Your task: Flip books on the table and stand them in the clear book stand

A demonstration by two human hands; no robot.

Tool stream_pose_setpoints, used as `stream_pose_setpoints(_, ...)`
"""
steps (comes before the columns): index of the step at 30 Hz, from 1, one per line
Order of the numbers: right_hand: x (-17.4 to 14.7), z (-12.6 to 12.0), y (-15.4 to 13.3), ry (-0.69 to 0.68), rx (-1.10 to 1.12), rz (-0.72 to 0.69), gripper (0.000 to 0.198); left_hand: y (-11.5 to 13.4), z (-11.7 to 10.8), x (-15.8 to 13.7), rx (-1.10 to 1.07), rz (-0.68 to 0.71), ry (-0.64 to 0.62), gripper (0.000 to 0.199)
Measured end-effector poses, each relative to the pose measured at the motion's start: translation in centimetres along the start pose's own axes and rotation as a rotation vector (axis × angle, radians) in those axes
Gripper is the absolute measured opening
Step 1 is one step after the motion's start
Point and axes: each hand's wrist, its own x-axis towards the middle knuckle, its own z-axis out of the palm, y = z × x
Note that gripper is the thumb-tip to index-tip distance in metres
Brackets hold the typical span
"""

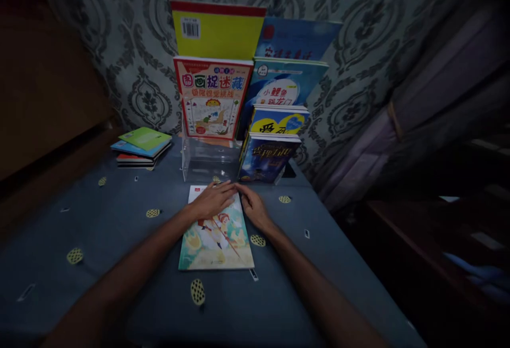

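Observation:
A thin picture book [217, 244] with a pale green and white cover lies flat on the table, its lower edge towards me. My left hand [215, 199] rests flat across the upper part of its cover, fingers stretched to the right. At the book's upper right corner is my right hand [253, 207], its fingers extended along the edge and the fingertips near those of my left hand. Neither hand is wrapped around anything. Just behind them stands a clear acrylic book rack [211, 159], holding several upright books in two columns.
The rack's left column has a red picture book [215, 98] and a yellow one [219, 32]; its right column includes a dark blue book [269, 159]. A small book stack [143, 146] lies back left. Patterned wallpaper [147, 98] is behind; a curtain [366, 151] hangs right.

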Motion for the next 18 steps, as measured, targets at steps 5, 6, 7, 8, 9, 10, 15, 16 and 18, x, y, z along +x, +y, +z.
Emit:
stream_pose_setpoints(5, -2.0, -0.2, -1.3, -0.035, -0.011, -0.015, 0.053, -0.1, -0.1, -0.2, -0.018, 0.066, -0.007, 0.043)
stream_pose_setpoints(6, -2.3, -0.3, -1.5, -0.043, -0.014, -0.017, 0.053, -0.2, 0.0, -0.2, -0.026, 0.076, -0.003, 0.043)
stream_pose_setpoints(7, -2.6, -0.5, -1.6, -0.05, -0.017, -0.019, 0.052, -0.3, 0.0, -0.2, -0.033, 0.08, -0.002, 0.043)
stream_pose_setpoints(8, -2.8, -0.6, -1.8, -0.056, -0.022, -0.019, 0.052, -0.4, 0.0, -0.2, -0.037, 0.08, -0.003, 0.043)
stream_pose_setpoints(9, -2.9, -0.7, -1.8, -0.062, -0.027, -0.017, 0.051, -0.4, 0.0, -0.2, -0.038, 0.077, -0.006, 0.043)
stream_pose_setpoints(10, -2.9, -0.8, -1.9, -0.068, -0.032, -0.014, 0.051, -0.4, 0.0, -0.1, -0.036, 0.074, -0.01, 0.043)
stream_pose_setpoints(15, -2.8, -0.9, -2.4, -0.082, -0.059, 0.004, 0.052, -0.1, -0.1, -0.1, 0.005, 0.062, -0.006, 0.043)
stream_pose_setpoints(16, -3.0, -0.9, -2.7, -0.09, -0.068, 0.007, 0.053, 0.0, -0.1, -0.2, 0.01, 0.061, -0.003, 0.043)
stream_pose_setpoints(18, -3.8, -1.1, -3.4, -0.121, -0.086, 0.01, 0.054, 0.1, -0.2, -0.3, 0.012, 0.07, 0.005, 0.044)
